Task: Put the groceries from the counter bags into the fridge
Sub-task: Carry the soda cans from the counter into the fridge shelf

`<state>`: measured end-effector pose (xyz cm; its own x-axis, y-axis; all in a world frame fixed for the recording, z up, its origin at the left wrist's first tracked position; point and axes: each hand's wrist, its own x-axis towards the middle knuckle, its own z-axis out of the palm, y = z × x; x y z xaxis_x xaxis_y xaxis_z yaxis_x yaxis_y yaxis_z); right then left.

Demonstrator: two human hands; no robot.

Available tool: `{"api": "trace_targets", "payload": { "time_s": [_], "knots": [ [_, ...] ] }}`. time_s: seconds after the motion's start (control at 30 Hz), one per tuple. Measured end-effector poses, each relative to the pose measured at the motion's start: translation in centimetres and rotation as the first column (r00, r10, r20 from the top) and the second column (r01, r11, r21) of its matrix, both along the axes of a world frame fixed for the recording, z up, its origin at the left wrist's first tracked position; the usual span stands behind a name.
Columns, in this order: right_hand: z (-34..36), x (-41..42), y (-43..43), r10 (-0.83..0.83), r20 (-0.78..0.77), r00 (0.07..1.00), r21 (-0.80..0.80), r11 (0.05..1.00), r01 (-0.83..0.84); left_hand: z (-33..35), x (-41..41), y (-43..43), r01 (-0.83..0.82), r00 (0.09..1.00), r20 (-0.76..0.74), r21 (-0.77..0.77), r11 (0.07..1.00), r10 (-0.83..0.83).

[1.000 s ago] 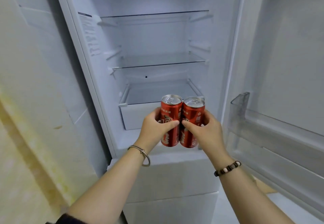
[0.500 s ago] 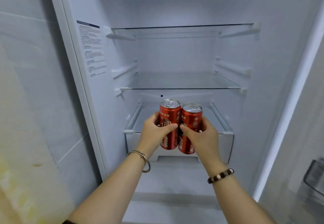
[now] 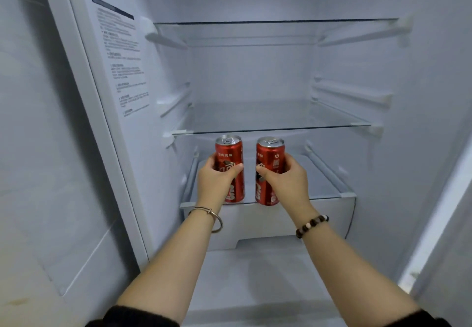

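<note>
Fridge compartment is open to view: smooth white plastic walls, moulded rails on both sides. Upper glass shelf and middle glass shelf are clear, flat and thin-edged, with open room between them across the full width. Beneath, a lowest glass panel covers a white drawer, its front edge crossing centre frame.

Left can and right can are at centre frame, under the middle shelf, rims just below its front edge. Both are slim red metal cylinders, upright, long axis vertical, silver pull-tab tops facing up. A narrow gap separates them. Their bases are level with the panel's front edge; contact cannot be told.

Left hand wraps the left can, thumb across its front. Right hand grips the right can likewise. Open room lies either side, out to the rails.

Metal bangle on left wrist, bead bracelet on right. Printed label on the wall, upper left of frame
</note>
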<state>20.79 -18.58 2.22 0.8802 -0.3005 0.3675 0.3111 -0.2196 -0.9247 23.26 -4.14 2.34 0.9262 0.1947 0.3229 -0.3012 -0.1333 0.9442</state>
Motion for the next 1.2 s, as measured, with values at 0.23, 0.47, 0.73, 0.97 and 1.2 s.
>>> {"api": "trace_targets", "payload": {
  "time_s": [0.23, 0.47, 0.73, 0.97, 1.2],
  "knots": [
    [-0.2, 2.6, 0.5, -0.051, -0.002, 0.999, -0.022, 0.998, 0.051, -0.2, 2.5, 0.0, 0.014, 1.000, -0.013, 0.013, 1.000, -0.014],
    [-1.2, 4.8, 0.1, 0.048, -0.052, 0.997, -0.153, 0.987, -0.055, -1.3, 3.8, 0.9, 0.031, 0.999, -0.030, 0.094, 0.995, -0.028],
    [-2.0, 8.3, 0.4, 0.053, -0.144, 0.988, -0.299, 0.950, -0.094, -2.4, 6.1, 1.0, -0.101, 0.987, -0.097, 0.252, 0.962, 0.129],
    [-1.7, 12.2, 1.3, 0.028, -0.172, 0.985, -0.376, 0.922, -0.092, -1.5, 8.9, 1.4, -0.227, 0.951, -0.111, 0.389, 0.893, 0.290],
    [-1.7, 15.6, 2.8, 0.032, -0.158, 0.987, -0.404, 0.910, -0.094, -1.5, 12.1, 2.0, -0.246, 0.938, -0.139, 0.385, 0.890, 0.319]
  ]
}}
